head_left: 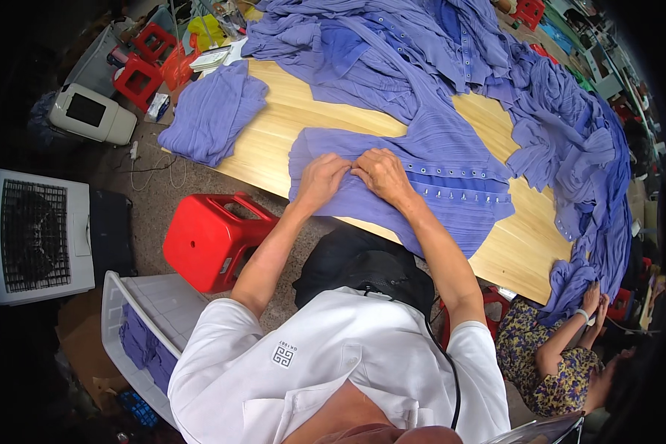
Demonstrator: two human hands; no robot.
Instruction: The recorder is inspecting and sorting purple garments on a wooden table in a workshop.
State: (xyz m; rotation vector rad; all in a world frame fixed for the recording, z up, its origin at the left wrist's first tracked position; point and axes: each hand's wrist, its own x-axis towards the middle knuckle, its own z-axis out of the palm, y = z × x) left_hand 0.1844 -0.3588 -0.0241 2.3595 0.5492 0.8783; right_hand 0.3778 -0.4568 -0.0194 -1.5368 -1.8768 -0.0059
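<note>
A purple crinkled shirt (444,159) lies spread on the wooden table in front of me. Its front placket hangs apart, with a row of small buttons along one edge and pale fastenings along the other. My left hand (321,180) is closed, fingertips pinching the shirt near its left end. Just beside it, my right hand (382,175) is curled with its fingertips gripping the same placket line. The two hands almost touch. Whatever detail sits between the fingertips is hidden by them.
More purple garments (392,59) heap across the table (296,92), beside a folded purple pile (213,111). A red stool (200,240), white bin (152,296) and air cooler (37,233) stand at left. At lower right a co-worker (562,351) handles purple cloth.
</note>
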